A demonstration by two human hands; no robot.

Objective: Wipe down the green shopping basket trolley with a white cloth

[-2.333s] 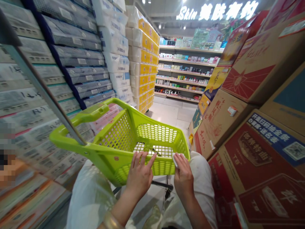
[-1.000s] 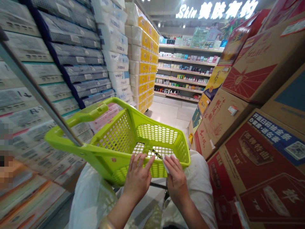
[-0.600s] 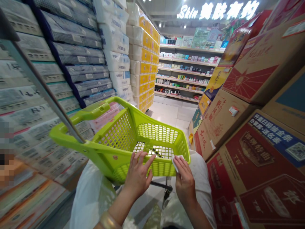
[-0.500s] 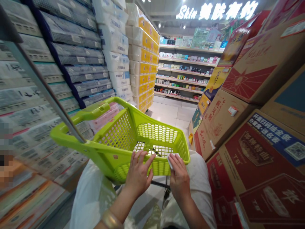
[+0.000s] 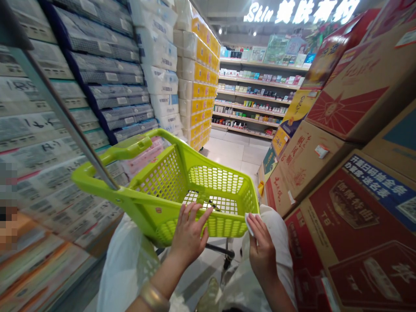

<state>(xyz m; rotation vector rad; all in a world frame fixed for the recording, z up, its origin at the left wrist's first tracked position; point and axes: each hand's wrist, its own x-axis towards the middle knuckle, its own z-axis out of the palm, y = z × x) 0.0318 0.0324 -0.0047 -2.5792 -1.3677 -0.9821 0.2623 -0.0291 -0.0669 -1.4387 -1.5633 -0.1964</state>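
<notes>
Your left hand (image 5: 188, 236) lies spread on the basket (image 5: 208, 225) rim, a light, stiff lattice; your right hand (image 5: 261, 251) pinches a soft wipe (image 5: 248, 223) at its corner.

- Green basket (image 5: 182, 182) is sitting open-topped at frame center, its inside standing free for a hand.
- Stacked tissue packs (image 5: 107, 86) are walling off the left.
- Cardboard boxes (image 5: 351, 143) are crowding the right, just beside the basket's corner.
- Floor aisle (image 5: 232, 154) is running clear behind, upper center.
</notes>
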